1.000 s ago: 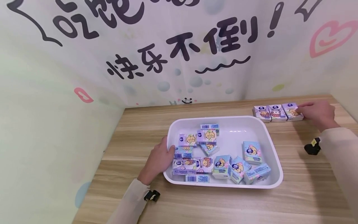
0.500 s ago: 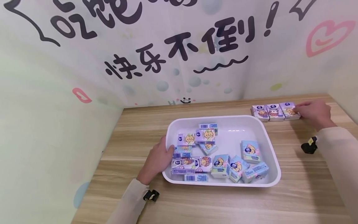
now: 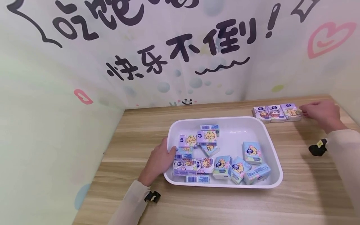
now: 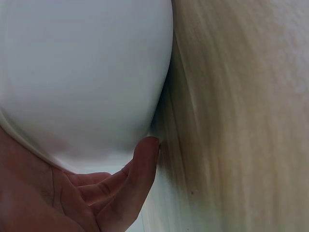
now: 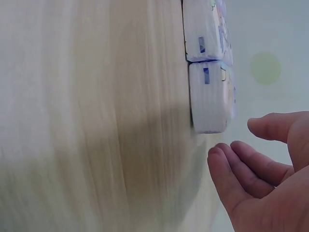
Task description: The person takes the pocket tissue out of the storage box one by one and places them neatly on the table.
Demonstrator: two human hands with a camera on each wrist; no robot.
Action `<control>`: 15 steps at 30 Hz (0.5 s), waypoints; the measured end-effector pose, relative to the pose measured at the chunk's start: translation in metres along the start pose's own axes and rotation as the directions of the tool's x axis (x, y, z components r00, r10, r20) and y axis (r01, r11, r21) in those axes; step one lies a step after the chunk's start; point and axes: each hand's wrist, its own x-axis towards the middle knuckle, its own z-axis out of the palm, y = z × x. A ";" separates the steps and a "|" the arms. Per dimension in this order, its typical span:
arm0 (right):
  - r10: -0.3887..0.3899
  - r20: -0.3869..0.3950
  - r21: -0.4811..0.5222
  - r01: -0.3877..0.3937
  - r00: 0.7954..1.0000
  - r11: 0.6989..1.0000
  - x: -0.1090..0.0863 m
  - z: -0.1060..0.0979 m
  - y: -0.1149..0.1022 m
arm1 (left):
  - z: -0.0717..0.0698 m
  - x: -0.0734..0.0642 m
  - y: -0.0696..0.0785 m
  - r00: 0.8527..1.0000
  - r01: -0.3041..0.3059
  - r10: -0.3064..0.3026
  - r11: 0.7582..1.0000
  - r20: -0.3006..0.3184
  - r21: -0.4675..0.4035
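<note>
My left hand (image 3: pixel 161 158) holds the left wall of a white plastic tray (image 3: pixel 232 142), with the thumb over the rim. In the left wrist view its fingers (image 4: pixel 145 162) curl against the tray's outer side. Several small tissue packs, blue ones (image 3: pixel 252 152) and purple ones (image 3: pixel 206 137), lie loosely in the tray. Behind its right corner, three purple-white tissue packs stand side by side in a row (image 3: pixel 277 113). My right hand (image 3: pixel 323 114) is just right of the rightmost tissue pack (image 5: pixel 207 99), apart from it, thumb and fingers spread with nothing between them.
The wooden table (image 3: pixel 135 131) meets a printed wall sheet (image 3: pixel 157 93) along its back edge. A pale wall (image 3: pixel 42 125) borders the left side, and another stands at the far right. A small black device (image 3: pixel 317 148) is strapped at each wrist.
My right hand has let go of the rightmost tissue pack and moved slightly right, off it. The row of three packs and my left hand on the tray stay put.
</note>
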 end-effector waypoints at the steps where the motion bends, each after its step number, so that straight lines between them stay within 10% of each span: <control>1: 0.000 -0.013 -0.006 0.000 1.000 1.000 -0.001 0.000 -0.001 | 0.000 0.000 0.000 1.000 -0.002 0.002 1.000 -0.002 0.001; 15: -0.277 -0.013 -0.112 0.273 0.961 0.955 -0.039 0.003 -0.050 | -0.002 -0.002 0.002 1.000 0.007 -0.007 1.000 0.003 -0.013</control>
